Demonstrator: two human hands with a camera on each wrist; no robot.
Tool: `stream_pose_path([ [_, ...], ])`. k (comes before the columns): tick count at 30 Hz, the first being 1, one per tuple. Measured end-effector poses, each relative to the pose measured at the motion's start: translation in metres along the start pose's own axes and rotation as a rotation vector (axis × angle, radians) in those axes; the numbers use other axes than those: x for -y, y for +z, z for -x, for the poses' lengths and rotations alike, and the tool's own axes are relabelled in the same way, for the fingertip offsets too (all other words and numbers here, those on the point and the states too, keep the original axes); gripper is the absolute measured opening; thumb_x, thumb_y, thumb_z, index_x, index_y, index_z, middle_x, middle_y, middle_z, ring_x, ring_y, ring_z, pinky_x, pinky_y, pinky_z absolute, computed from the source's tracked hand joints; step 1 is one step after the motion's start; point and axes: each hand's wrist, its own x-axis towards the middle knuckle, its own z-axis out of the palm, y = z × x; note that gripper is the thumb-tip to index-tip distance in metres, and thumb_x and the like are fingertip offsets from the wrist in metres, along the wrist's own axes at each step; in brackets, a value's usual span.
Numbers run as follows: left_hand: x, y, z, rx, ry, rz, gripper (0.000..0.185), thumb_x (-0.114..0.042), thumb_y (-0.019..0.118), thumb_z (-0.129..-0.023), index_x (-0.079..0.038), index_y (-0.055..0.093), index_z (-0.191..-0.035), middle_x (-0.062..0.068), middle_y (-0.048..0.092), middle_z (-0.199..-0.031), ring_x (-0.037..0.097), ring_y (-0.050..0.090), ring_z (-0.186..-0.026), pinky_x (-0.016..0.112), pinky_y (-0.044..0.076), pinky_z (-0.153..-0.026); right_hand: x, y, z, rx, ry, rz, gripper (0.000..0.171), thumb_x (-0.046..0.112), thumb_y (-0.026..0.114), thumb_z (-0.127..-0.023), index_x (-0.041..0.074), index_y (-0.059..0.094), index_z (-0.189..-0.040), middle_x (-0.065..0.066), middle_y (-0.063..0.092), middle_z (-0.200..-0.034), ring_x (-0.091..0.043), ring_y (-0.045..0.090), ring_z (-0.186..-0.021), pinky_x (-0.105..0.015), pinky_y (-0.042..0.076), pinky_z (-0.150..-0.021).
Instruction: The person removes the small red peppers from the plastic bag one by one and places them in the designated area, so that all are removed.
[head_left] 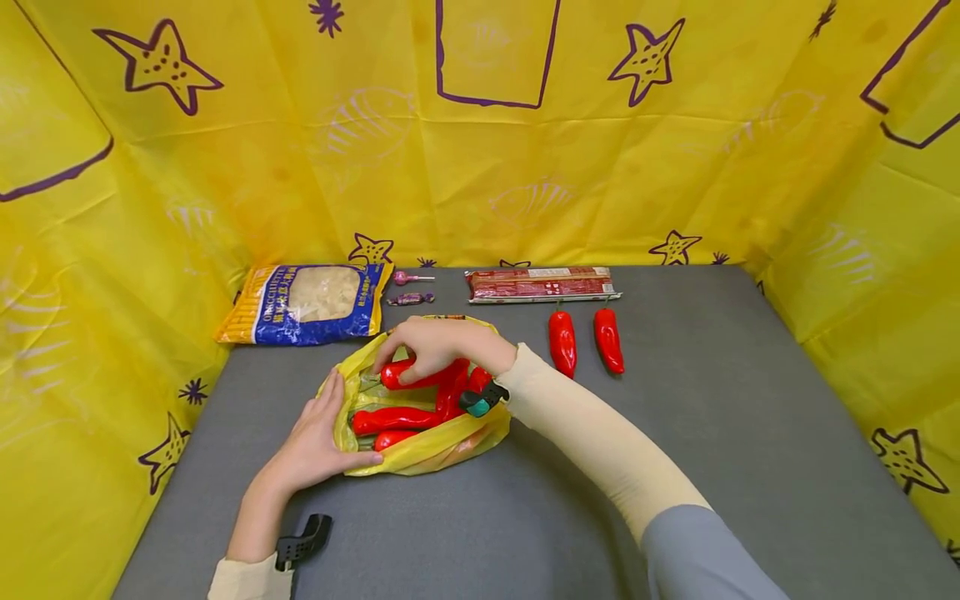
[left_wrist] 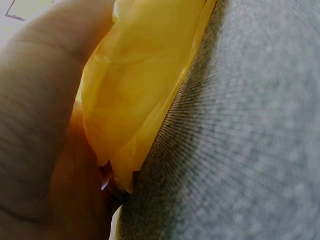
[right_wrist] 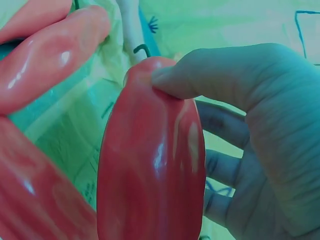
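Observation:
A yellow plastic bag point(head_left: 438, 446) lies on the table with its mouth spread, several red chili peppers point(head_left: 397, 419) inside. My left hand point(head_left: 311, 442) rests against the bag's left end, thumb over the near rim and fingers fairly straight along the far side. Yellow plastic point(left_wrist: 145, 85) fills the gap beside the thumb in the left wrist view. Over the bag's mouth, my right hand point(head_left: 438, 343) pinches a red chili pepper point(right_wrist: 150, 150) near its green stem, thumb on top and fingers behind. The bag's right part is partly hidden by the right wrist.
Two more chili peppers point(head_left: 562, 343) lie right of the bag, beyond my forearm. A long red packet point(head_left: 543, 285) is at the back. Behind the bag are a lollipop point(head_left: 405, 277), a wrapped candy point(head_left: 410, 299) and a blue-yellow food packet point(head_left: 318, 304). Yellow cloth walls point(head_left: 480, 183) enclose the table.

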Motion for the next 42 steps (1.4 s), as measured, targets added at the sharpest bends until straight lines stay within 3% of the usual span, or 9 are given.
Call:
stream_pose_path([
  [9,0.0,0.0,0.0,0.0,-0.004,0.003,0.146,-0.07,0.086,-0.075,-0.003,-0.005,-0.169,0.021,-0.006,-0.177,0.06,0.015,-0.152,0.082,0.024,-0.114,-0.005,-0.01,0.029,-0.102,-0.019,-0.039,0.038,0.02,0.073,-0.098,0.016,0.073,-0.137,0.001,0.072,-0.111,-0.018,0.049,-0.079,-0.024,0.04,-0.071],
  [12,0.0,0.0,0.0,0.001,-0.004,-0.001,0.146,-0.07,0.086,-0.076,-0.003,-0.005,-0.169,0.021,-0.007,-0.177,0.06,0.015,-0.152,0.082,0.024,-0.114,-0.008,-0.012,0.039,-0.163,-0.034,-0.054,0.039,0.016,0.071,-0.097,0.016,0.074,-0.136,0.001,0.074,-0.116,-0.018,0.052,-0.084,-0.024,0.041,-0.073],
  [21,0.001,0.001,-0.001,0.0,-0.005,-0.008,0.147,-0.071,0.086,-0.075,-0.003,-0.005,-0.169,0.022,-0.006,-0.177,0.062,0.014,-0.152,0.082,0.022,-0.115,-0.016,-0.014,0.06,-0.3,-0.094,-0.114,0.036,0.015,0.072,-0.096,0.013,0.076,-0.132,0.0,0.074,-0.122,-0.019,0.052,-0.076,-0.023,0.042,-0.068],
  [26,0.001,0.0,-0.001,-0.003,-0.003,-0.007,0.147,-0.071,0.086,-0.075,-0.003,-0.005,-0.169,0.022,-0.006,-0.177,0.062,0.014,-0.152,0.082,0.021,-0.115,-0.017,-0.013,0.073,-0.334,-0.067,-0.121,0.035,0.017,0.073,-0.097,0.013,0.076,-0.132,0.0,0.074,-0.118,-0.021,0.057,-0.082,-0.024,0.047,-0.071],
  [33,0.0,0.0,-0.001,-0.007,0.007,-0.007,0.147,-0.069,0.086,-0.075,-0.003,-0.005,-0.169,0.022,-0.006,-0.177,0.063,0.012,-0.153,0.081,0.021,-0.116,-0.024,-0.009,0.094,-0.442,0.009,-0.144,0.037,0.018,0.074,-0.097,0.012,0.074,-0.134,0.0,0.075,-0.126,-0.023,0.055,-0.073,-0.027,0.048,-0.066],
  [42,-0.001,0.0,0.0,-0.005,0.0,-0.003,0.147,-0.069,0.086,-0.075,-0.003,-0.005,-0.169,0.022,-0.006,-0.177,0.063,0.011,-0.153,0.082,0.02,-0.116,-0.033,-0.003,0.123,-0.6,0.073,-0.202,0.038,0.017,0.077,-0.096,0.01,0.074,-0.133,-0.004,0.076,-0.123,-0.014,0.058,-0.069,-0.034,0.052,-0.064],
])
